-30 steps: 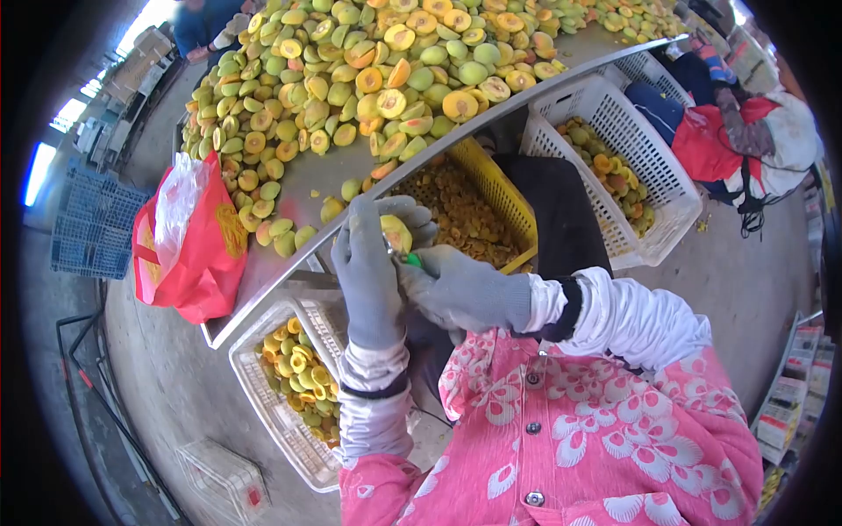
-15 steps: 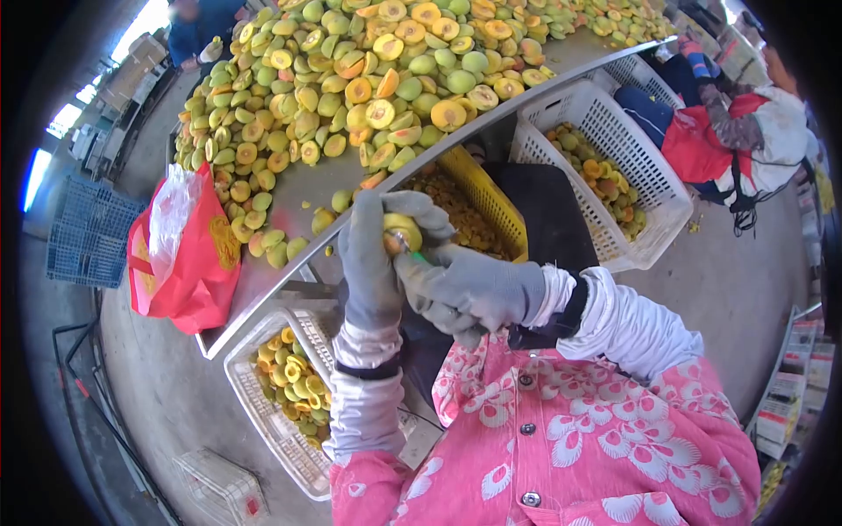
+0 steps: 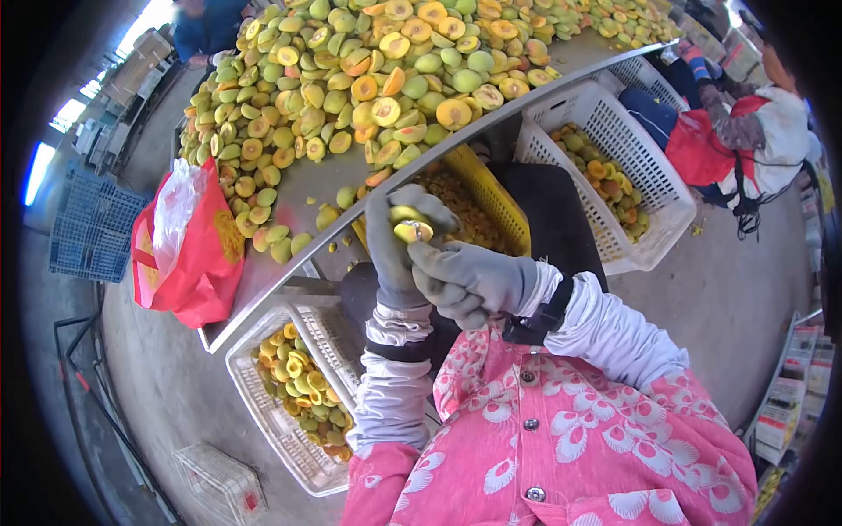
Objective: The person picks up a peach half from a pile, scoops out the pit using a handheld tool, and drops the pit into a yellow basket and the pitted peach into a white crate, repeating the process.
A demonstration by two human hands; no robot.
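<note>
Above the table's near edge, my left hand (image 3: 391, 250), in a grey glove, is closed around a peach half (image 3: 409, 231), yellow-green outside with the cut side partly showing. My right hand (image 3: 478, 279), gloved alike, is closed just below and to the right of it. A small hand tool is in its grip; a shiny tip shows at the fruit, while the handle is covered by the fingers. Beyond my hands, a large pile of halved peaches (image 3: 386, 79) covers much of the metal table (image 3: 303, 186).
A yellow crate (image 3: 509, 206) of cut pieces stands under the table edge. White crates of fruit stand to the right (image 3: 671, 206) and lower left (image 3: 263, 430). A red bag (image 3: 206, 272) hangs at the table's left. Other people (image 3: 206, 31) are at the far left and right (image 3: 728, 123).
Both hands have shifted slightly right, still together at the peach half. The fruit has turned in my left hand, and the tool's green part has gone out of sight.
</note>
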